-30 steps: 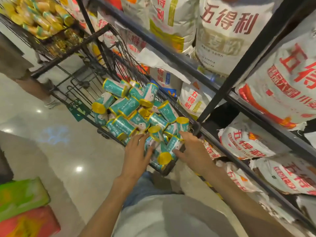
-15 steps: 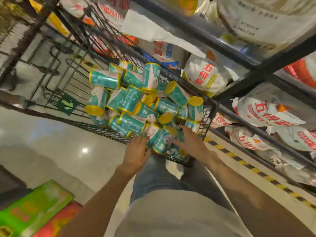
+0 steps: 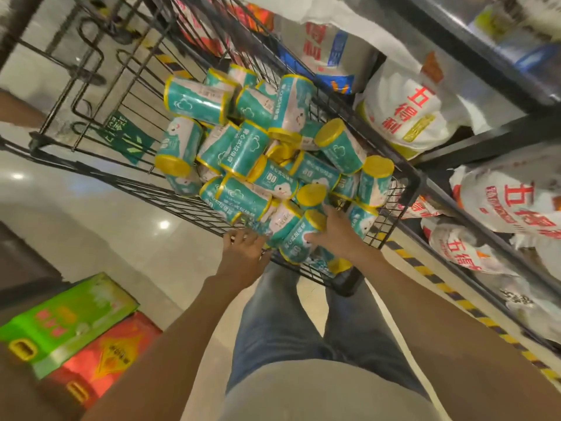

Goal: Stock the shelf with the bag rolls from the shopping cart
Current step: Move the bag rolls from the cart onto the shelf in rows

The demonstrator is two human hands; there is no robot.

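Observation:
A black wire shopping cart [image 3: 403, 208] stands in front of me, holding several teal bag rolls [image 3: 243, 150] with yellow ends, piled loosely. My right hand [image 3: 337, 235] grips one roll [image 3: 296, 241] lying at the cart's near edge, with the thumb on its left side and the fingers over its yellow end. My left hand [image 3: 243, 253] is at the cart's near rim. Its fingers bend down among the rolls there, and what they hold is hidden. The black metal shelf [image 3: 473, 144] runs along the right side.
White flour sacks [image 3: 403, 117] with red characters fill the shelf levels on the right. A green box [image 3: 69, 317] and a red box [image 3: 106, 360] sit on the floor at lower left. Yellow-black tape [image 3: 449, 293] marks the floor along the shelf base.
My view has tilted down and closer to the cart. My right hand has closed round a roll at the near edge; my left hand has slid to the cart's rim.

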